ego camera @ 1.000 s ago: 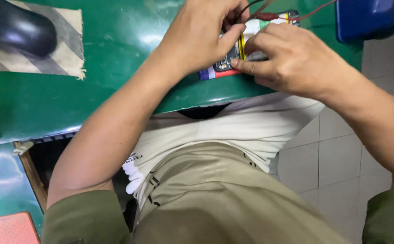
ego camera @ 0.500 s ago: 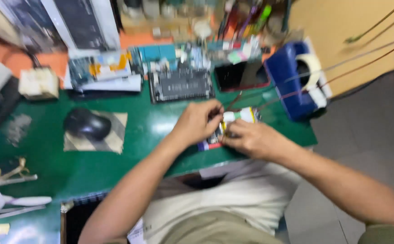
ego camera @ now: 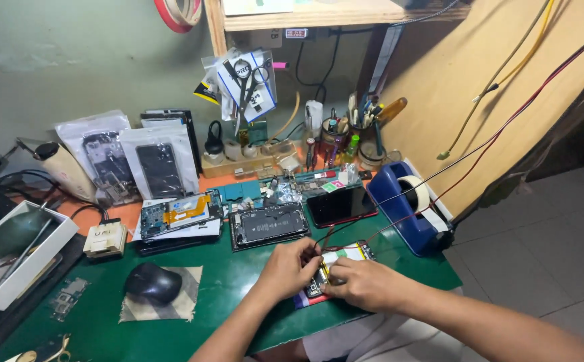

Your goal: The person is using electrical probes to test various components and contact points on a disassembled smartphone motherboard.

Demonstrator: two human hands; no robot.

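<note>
My left hand point(ego camera: 290, 268) and my right hand point(ego camera: 362, 283) meet over a small opened phone point(ego camera: 345, 256) lying near the front edge of the green mat point(ego camera: 238, 281). Both hands pinch at its lower end, fingers closed on it. Thin red and black wires point(ego camera: 439, 194) run from the phone up to the right wall. A yellow-white battery shows inside the phone above my fingers.
A second opened phone point(ego camera: 268, 226), a dark phone screen point(ego camera: 340, 205) and a circuit board point(ego camera: 174, 213) lie behind. A blue tape dispenser point(ego camera: 406, 208) stands at right. A black mouse point(ego camera: 151, 283) sits on a cloth at left. A white tray point(ego camera: 17, 255) and tool cups point(ego camera: 352, 137) stand around.
The view has tilted up from my lap to the whole bench. My hands have stayed together on the small phone.
</note>
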